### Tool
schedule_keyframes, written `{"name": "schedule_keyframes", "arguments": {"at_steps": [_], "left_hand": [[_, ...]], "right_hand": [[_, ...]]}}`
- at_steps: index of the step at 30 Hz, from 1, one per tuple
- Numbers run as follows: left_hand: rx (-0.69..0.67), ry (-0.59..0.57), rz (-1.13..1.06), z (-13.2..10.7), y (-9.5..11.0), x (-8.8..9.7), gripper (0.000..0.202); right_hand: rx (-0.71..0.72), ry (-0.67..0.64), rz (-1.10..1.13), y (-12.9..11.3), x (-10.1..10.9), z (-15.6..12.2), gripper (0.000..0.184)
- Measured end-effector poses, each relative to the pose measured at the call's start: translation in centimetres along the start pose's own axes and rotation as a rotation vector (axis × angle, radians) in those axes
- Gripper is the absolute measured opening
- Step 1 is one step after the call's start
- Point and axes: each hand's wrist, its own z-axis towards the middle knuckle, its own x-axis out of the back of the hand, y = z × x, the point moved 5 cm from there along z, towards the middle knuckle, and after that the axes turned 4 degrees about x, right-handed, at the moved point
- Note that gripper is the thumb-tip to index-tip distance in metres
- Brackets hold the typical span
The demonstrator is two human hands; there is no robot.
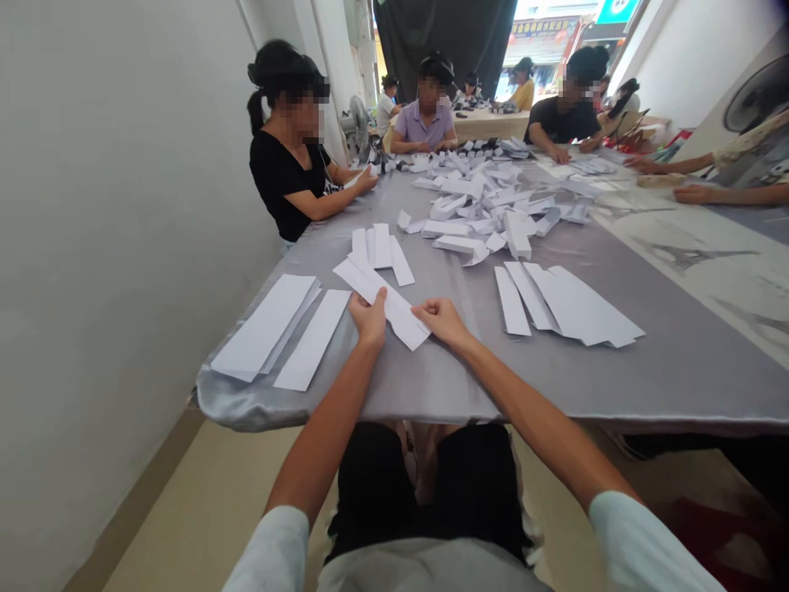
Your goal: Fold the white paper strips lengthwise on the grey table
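The left hand [368, 319] holds a folded white paper strip [398, 314] in a narrow pinch, and the right hand [439, 322], curled nearly shut, grips its far end, both over the grey satin-covered table [616, 386]. A slack grip could let the strip slip or crease. Flat paper strips [265, 325] lie just left; more paper strips [570, 304] lie right.
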Motion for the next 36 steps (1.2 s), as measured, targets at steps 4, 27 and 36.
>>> {"name": "schedule_keyframes", "arguments": {"at_steps": [4,27,36], "left_hand": [[0.036,-0.152,0.139,-0.2,-0.9,-0.8,0.028],[-0.003,0.089,0.122,1.0,-0.7,1.0,0.029],[0.157,-0.561,0.241,-2.2,-0.5,-2.8,0.031]], "right_hand": [[0.029,0.062,-0.028,0.1,0.4,0.1,0.034],[-0.042,-0.021,0.078,-1.6,-0.4,-0.5,0.028],[-0.044,0.083,0.169,-1.2,0.4,0.0,0.041]]}}
